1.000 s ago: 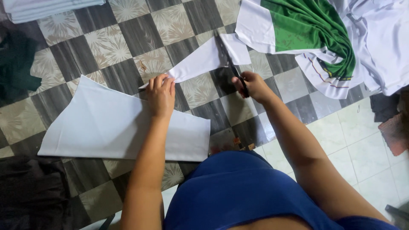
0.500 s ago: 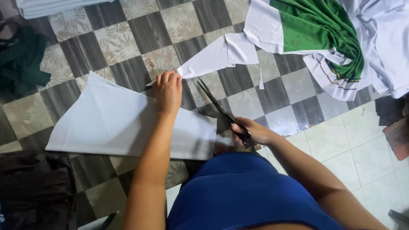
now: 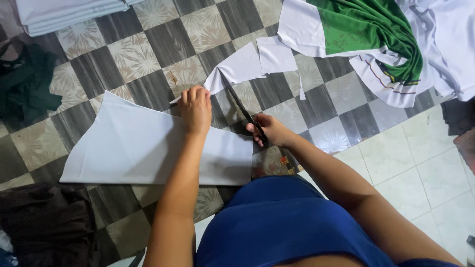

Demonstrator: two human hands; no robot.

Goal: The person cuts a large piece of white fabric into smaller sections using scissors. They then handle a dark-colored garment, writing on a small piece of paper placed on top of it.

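Your left hand (image 3: 196, 108) lies flat, palm down and fingers spread a little, on the upper edge of the pale grey fabric panel (image 3: 133, 148), pinning it to the checkered tile floor (image 3: 163, 42); it grips nothing, only presses. Your right hand (image 3: 269, 130) is closed around the handles of the dark scissors (image 3: 246, 114), whose blades run up and to the left from your fingers toward the narrow tip of cloth just beside your left hand, lying along the panel's right-hand slanted edge. Whether the blades are parted or shut you cannot tell from this angle. The panel itself spreads wide to the left of your forearm, roughly triangular, its long lower edge lying near your blue-clad lap (image 3: 287, 222). Just above the scissors' tip a white offcut strip (image 3: 250, 63) trails up to the right toward a heap of white and green cloth (image 3: 366, 34) at the top right. A stack of folded pale fabric (image 3: 69, 12) sits at the top left, well apart from your hands, with a dark green crumpled cloth (image 3: 27, 86) below it at the left edge and a dark brown bundle (image 3: 47, 225) at the bottom left, just below the panel's corner
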